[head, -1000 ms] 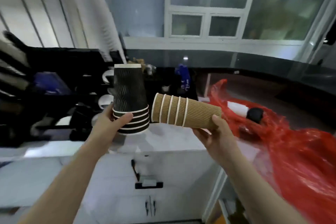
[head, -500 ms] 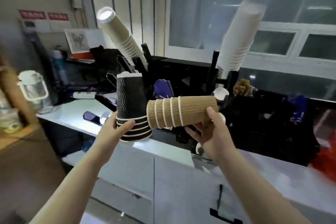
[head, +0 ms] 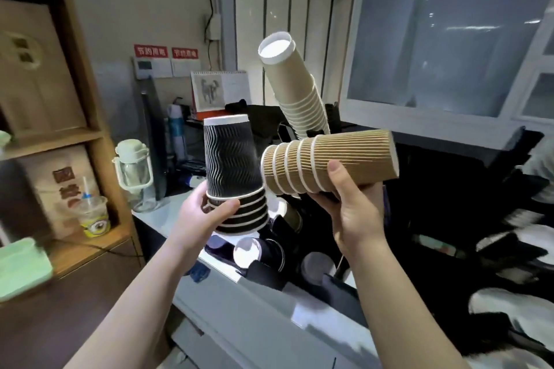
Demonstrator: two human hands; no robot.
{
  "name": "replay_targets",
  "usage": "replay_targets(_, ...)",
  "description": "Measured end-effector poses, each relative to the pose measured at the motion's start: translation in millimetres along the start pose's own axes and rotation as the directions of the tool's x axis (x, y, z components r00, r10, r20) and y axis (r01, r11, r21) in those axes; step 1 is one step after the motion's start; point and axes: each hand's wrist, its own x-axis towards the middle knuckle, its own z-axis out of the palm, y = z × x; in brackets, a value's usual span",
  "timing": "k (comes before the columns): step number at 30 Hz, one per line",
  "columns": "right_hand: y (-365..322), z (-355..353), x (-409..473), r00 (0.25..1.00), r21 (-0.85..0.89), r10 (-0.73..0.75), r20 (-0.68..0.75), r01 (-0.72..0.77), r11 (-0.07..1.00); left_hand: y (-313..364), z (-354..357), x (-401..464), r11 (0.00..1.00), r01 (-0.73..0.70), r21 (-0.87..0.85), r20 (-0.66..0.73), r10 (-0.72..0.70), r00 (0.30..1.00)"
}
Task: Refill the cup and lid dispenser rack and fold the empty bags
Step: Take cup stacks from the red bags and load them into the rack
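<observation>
Black wavy cups [head: 232, 171], nested upside down, sit pinched at their rims in the left hand [head: 207, 216]; the right hand [head: 353, 210] wraps the kraft stack [head: 329, 163] sideways, both poised above the dispenser rack [head: 278, 252] for loading.
</observation>
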Motion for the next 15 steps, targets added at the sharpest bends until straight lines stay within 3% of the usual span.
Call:
replay_targets(6, 23.2, 15.2, 27.5, 1.0, -0.153, -0.015, 0.005, 0.016, 0.988, -14.3, -26.1, 27.9, 1.0, 0.016, -0.02, 0.01, -0.016, 1.0)
replay_targets(10, 44.2, 16.8, 30.2, 0.996, -0.342, -0.069, -0.048, 0.049, 0.938, -30.0, -46.5, 40.7, 0.997, 0.057, -0.047, 0.059, -0.054, 0.997)
replay_targets(15, 71.6, 16.4, 25.0, 0.973, -0.654, -0.226, -0.046, 0.142, 0.743, -48.7, -62.5, 52.4, 0.989, 0.132, -0.074, 0.161, -0.118, 0.98)
